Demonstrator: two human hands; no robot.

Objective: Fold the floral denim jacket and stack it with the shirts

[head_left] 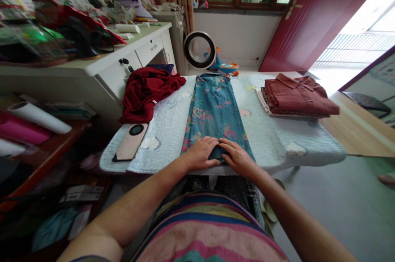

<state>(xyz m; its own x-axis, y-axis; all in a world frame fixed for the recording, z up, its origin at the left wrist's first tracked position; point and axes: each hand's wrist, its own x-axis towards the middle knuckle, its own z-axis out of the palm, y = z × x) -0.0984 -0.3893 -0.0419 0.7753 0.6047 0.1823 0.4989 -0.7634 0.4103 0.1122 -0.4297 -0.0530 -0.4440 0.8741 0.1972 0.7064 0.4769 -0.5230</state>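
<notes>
Both my left hand (202, 153) and right hand (237, 156) are flat on the near end of the blue floral garment (214, 109), fingertips almost meeting. Neither is clamped on anything I can see; whether the thumbs pinch any cloth, can't tell. Garment lies lengthwise mid-desk, near end right by the desk edge on my side.

Risks: pull it toward me and the near end could slip over that edge. Pushing unevenly could ruck the quilted cover (271, 138) and skew the cloth with it. A wide left sweep could catch the phone (131, 142), close to the near left corner and touching or just beside the dark red cloth (145, 91). Drag that cloth and the phone may shift too. On the right, a careless elbow could topple the folded stack (300, 97).

Room: bare strips of cover both sides of the garment, wider on the right, up to the stack. Far end reaches about the far edge, so little slack there.
</notes>
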